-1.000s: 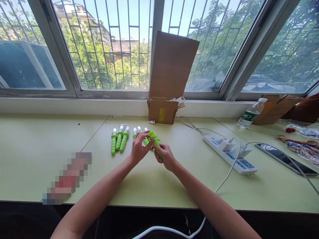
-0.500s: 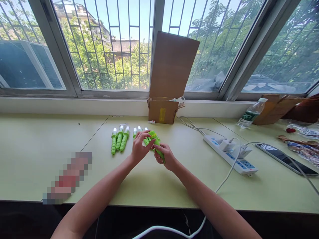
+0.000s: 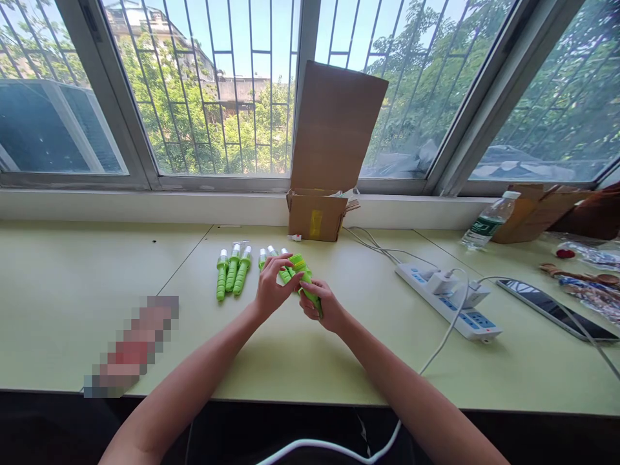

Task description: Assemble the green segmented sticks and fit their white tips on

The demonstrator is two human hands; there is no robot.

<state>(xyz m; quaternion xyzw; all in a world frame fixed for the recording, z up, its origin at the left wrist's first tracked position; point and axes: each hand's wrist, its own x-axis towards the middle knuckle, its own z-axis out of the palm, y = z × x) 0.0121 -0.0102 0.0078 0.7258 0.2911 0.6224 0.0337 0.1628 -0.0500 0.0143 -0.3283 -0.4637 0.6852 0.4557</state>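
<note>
Above the middle of the table, a bright green plastic handle (image 3: pixel 313 296) slants between my hands, its wider ridged end up and to the left. My right hand (image 3: pixel 323 307) is wrapped round its lower body. At the ridged end, my left hand (image 3: pixel 274 287) pinches with thumb and fingertips. To the left lies a group of three green ribbed handles (image 3: pixel 233 271) with pale tips. More green handles (image 3: pixel 285 274) with pale tips lie behind my left hand, partly hidden by it.
An open cardboard box (image 3: pixel 303 216) stands against the sill, a small white piece (image 3: pixel 294 237) before it. On the right are a power strip (image 3: pixel 465 316) with plugs and cables, a phone (image 3: pixel 552 307) and a water bottle (image 3: pixel 489 223). A blurred-out patch (image 3: pixel 133 349) covers something at left.
The held green handle has shifted very slightly to the right. Both hands keep nearly the same place and grip.
</note>
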